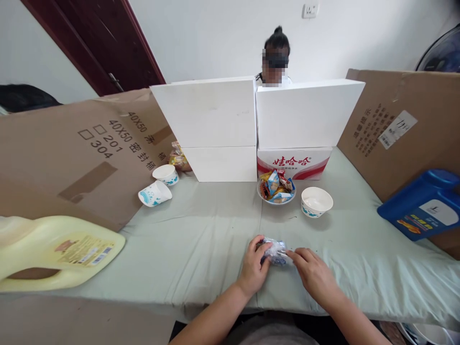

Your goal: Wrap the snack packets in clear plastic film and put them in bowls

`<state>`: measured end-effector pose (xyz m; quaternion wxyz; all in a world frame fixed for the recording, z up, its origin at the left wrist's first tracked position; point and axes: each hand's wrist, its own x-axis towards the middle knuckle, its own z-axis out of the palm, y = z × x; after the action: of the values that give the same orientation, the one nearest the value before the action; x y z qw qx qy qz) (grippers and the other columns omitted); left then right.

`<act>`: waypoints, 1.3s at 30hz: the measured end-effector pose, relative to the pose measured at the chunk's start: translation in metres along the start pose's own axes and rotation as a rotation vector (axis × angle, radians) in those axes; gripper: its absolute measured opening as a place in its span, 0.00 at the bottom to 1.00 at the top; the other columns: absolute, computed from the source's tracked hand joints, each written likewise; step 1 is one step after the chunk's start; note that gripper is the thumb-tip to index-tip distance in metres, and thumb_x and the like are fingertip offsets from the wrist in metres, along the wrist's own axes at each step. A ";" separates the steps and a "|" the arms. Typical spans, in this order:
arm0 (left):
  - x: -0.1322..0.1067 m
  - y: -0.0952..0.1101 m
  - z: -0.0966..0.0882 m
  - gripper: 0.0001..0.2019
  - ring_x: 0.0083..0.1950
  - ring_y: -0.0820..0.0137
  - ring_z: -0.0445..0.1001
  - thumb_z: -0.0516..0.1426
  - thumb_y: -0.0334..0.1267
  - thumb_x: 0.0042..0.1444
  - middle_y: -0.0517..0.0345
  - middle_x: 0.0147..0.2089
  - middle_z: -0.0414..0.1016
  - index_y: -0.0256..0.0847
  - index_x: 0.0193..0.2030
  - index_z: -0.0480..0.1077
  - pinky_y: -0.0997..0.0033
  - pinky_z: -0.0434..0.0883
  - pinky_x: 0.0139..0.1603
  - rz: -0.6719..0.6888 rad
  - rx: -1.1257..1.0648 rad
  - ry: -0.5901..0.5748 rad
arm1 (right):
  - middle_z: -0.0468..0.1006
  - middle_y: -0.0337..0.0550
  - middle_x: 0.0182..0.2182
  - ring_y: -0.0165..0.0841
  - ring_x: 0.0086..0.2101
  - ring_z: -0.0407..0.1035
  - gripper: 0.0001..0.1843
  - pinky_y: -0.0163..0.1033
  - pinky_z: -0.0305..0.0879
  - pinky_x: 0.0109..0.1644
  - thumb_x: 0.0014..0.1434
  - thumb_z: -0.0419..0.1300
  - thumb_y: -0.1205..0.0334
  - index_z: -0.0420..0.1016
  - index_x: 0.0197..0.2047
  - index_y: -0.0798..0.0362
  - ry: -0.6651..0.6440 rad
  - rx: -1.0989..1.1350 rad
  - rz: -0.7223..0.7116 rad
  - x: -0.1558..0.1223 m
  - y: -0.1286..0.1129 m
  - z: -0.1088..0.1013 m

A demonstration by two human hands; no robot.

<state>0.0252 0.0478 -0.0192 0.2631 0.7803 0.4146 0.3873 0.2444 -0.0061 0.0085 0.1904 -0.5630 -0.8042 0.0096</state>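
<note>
Both my hands meet over a small blue-and-clear snack packet (pixel 276 251) lying on the pale green tablecloth (pixel 201 239) near the front edge. My left hand (pixel 254 269) has its fingers curled round the packet's left end. My right hand (pixel 312 272) pinches the packet's right end with its fingertips. Behind the packet stands a bowl (pixel 276 197) heaped with several wrapped snacks, and to its right an empty white paper bowl (pixel 316 201).
White boxes (pixel 215 124) and a red-printed carton (pixel 293 163) form a screen at the back, with another person (pixel 275 62) seated behind. Cardboard sheets (pixel 72 158) flank both sides. A yellow jug (pixel 53 249) lies left, a blue jug (pixel 424 203) right. Paper cups (pixel 155 194) lie at left.
</note>
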 end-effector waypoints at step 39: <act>0.026 0.025 -0.059 0.14 0.64 0.55 0.63 0.55 0.30 0.57 0.49 0.58 0.70 0.45 0.49 0.71 0.46 0.59 0.63 0.292 0.295 -0.200 | 0.77 0.41 0.33 0.33 0.35 0.70 0.08 0.40 0.67 0.40 0.64 0.54 0.66 0.69 0.46 0.48 0.053 0.332 -0.222 -0.001 -0.042 -0.040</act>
<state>-0.0033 0.0619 0.0425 0.1270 0.8965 0.3214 0.2773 0.2194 -0.0302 0.0554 0.3015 -0.4319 -0.8434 0.1062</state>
